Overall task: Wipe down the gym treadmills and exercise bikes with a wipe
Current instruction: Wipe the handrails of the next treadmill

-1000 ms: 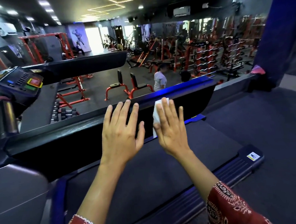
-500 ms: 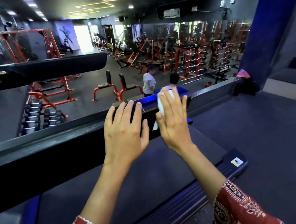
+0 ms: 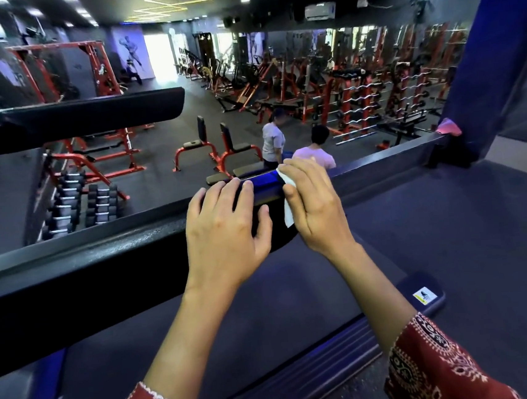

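Wipe (image 3: pixel 289 212), one, under right hand (image 3: pixel 317 208); left hand (image 3: pixel 223 230) beside, on one treadmill rail (image 3: pixel 102 272)

wipe (image 3: pixel 289 213): thin, white, soft, paper-like, creased
handrail (image 3: pixel 102 279): smooth black plastic, glossy, blue sheen along the top
belt (image 3: pixel 265 302): dark, matt, finely textured
side rail (image 3: pixel 305 380): ribbed, semi-gloss plastic
sleeves (image 3: pixel 433 372): matt printed cloth

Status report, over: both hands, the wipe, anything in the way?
Left hand grips handrail end. Right hand holds wipe against handrail tip. Two people on floor beyond, not in the way.
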Demonstrator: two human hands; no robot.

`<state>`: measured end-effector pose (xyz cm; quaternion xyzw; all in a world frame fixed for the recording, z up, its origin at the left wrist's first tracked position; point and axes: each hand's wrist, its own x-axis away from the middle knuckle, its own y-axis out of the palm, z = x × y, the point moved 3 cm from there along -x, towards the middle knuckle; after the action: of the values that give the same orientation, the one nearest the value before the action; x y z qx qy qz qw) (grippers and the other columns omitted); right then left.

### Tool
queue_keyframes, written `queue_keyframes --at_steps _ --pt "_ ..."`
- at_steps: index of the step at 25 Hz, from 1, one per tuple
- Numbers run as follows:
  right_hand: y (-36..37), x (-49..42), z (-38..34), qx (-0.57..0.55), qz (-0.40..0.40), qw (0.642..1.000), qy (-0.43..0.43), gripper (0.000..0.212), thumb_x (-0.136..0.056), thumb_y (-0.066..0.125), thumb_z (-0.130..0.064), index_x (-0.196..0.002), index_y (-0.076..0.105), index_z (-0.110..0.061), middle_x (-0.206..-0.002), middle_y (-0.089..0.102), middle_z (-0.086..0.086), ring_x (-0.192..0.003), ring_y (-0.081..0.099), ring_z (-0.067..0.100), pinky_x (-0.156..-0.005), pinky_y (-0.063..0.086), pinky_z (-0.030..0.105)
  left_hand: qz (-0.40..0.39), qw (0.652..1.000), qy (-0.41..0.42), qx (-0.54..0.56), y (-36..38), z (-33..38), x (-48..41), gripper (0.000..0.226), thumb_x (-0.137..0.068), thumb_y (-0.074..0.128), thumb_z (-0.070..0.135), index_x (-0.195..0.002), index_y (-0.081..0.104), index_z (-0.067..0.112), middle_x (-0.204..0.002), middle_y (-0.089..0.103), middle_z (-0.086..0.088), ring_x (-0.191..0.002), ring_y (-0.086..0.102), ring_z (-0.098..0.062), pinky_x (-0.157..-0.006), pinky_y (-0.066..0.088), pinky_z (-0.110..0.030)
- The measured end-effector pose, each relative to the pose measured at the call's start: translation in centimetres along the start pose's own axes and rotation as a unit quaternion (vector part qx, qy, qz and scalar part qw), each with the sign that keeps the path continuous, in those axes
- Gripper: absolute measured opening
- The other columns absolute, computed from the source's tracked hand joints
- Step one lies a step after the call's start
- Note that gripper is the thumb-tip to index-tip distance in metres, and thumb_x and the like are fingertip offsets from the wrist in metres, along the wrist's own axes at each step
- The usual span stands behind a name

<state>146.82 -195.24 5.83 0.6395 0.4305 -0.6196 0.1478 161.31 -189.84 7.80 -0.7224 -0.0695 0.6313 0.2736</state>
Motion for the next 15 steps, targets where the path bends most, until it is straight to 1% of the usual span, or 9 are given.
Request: queue_keyframes --at_steps 2,3,4,6,8,11,12,15 --pt "-0.4 0.0 0.8 -0.069 0.026 0.993 0.090 0.038 -0.104 0.035 -0.022 -0.113 0.062 0.002 -0.113 0.061 0.006 -0.108 0.053 0.015 -0.098 0.038 0.021 -0.006 1.000 -0.007 0.015 0.4 0.8 -0.9 0.036 -0.083 0.051 0.029 -0.098 0.071 0.002 -0.099 0.070 -0.012 -0.092 0.065 -0.029 -0.084 0.042 -0.037" --pt "-0.7 -0.1 1.4 -0.099 0.042 0.985 0.137 0.032 -0.103 0.038 -0.018 -0.111 0.063 0.000 -0.110 0.060 0.000 -0.106 0.053 0.006 -0.095 0.038 0.015 -0.013 1.000 -0.010 0.024 0.9 1.5 -1.5 0.035 -0.083 0.050 0.029 -0.094 0.071 0.003 -0.096 0.070 -0.011 -0.088 0.065 -0.029 -0.081 0.041 -0.035" --pt "-1.2 -0.1 2.3 -0.120 0.057 0.976 0.174 0.027 -0.102 0.041 -0.014 -0.109 0.064 -0.002 -0.107 0.058 -0.005 -0.102 0.051 -0.003 -0.091 0.038 0.012 -0.026 0.999 -0.014 0.029 1.5 2.3 -2.2 0.034 -0.083 0.050 0.030 -0.091 0.071 0.004 -0.093 0.070 -0.009 -0.085 0.065 -0.028 -0.078 0.040 -0.034" --pt "-2.3 -0.4 4.9 -0.129 0.059 0.968 0.208 0.023 -0.100 0.045 -0.012 -0.107 0.066 -0.004 -0.104 0.057 -0.009 -0.097 0.049 -0.011 -0.087 0.037 0.008 -0.059 0.998 -0.022 0.030 2.9 4.1 -3.7 0.034 -0.083 0.047 0.031 -0.084 0.071 0.006 -0.086 0.070 -0.007 -0.080 0.064 -0.028 -0.070 0.044 -0.035" --pt "-3.4 -0.7 8.1 -0.121 0.022 0.970 0.209 0.024 -0.100 0.045 -0.014 -0.106 0.066 -0.004 -0.104 0.059 -0.005 -0.097 0.048 -0.008 -0.087 0.036 0.006 -0.088 0.995 -0.017 0.034 4.8 6.4 -5.2 0.035 -0.083 0.045 0.033 -0.078 0.068 0.008 -0.079 0.068 -0.006 -0.075 0.063 -0.028 -0.065 0.046 -0.034" --pt "-4.6 -0.9 13.4 -0.108 -0.026 0.976 0.189 0.026 -0.099 0.046 -0.017 -0.106 0.066 -0.002 -0.105 0.063 0.005 -0.097 0.048 -0.003 -0.087 0.035 0.005 -0.103 0.995 -0.001 0.013 8.2 9.8 -7.5 0.038 -0.083 0.041 0.033 -0.074 0.067 0.006 -0.073 0.065 -0.008 -0.070 0.061 -0.029 -0.059 0.045 -0.034" --pt "-4.9 -1.0 15.4 -0.109 -0.042 0.976 0.182 0.027 -0.099 0.045 -0.018 -0.106 0.065 -0.002 -0.105 0.063 0.007 -0.097 0.049 -0.001 -0.088 0.037 0.007 -0.112 0.994 -0.004 0.002 9.6 11.2 -8.2 0.039 -0.082 0.040 0.034 -0.073 0.067 0.006 -0.071 0.064 -0.008 -0.069 0.060 -0.030 -0.058 0.045 -0.034" --pt "-5.6 -1.0 21.7 -0.107 -0.097 0.977 0.158 0.028 -0.099 0.044 -0.018 -0.106 0.064 0.000 -0.105 0.063 0.011 -0.098 0.054 0.012 -0.089 0.041 0.019 -0.153 0.988 -0.026 -0.013 15.3 14.9 -9.8 0.038 -0.080 0.039 0.033 -0.067 0.062 0.006 -0.066 0.062 -0.011 -0.066 0.060 -0.031 -0.054 0.044 -0.033"
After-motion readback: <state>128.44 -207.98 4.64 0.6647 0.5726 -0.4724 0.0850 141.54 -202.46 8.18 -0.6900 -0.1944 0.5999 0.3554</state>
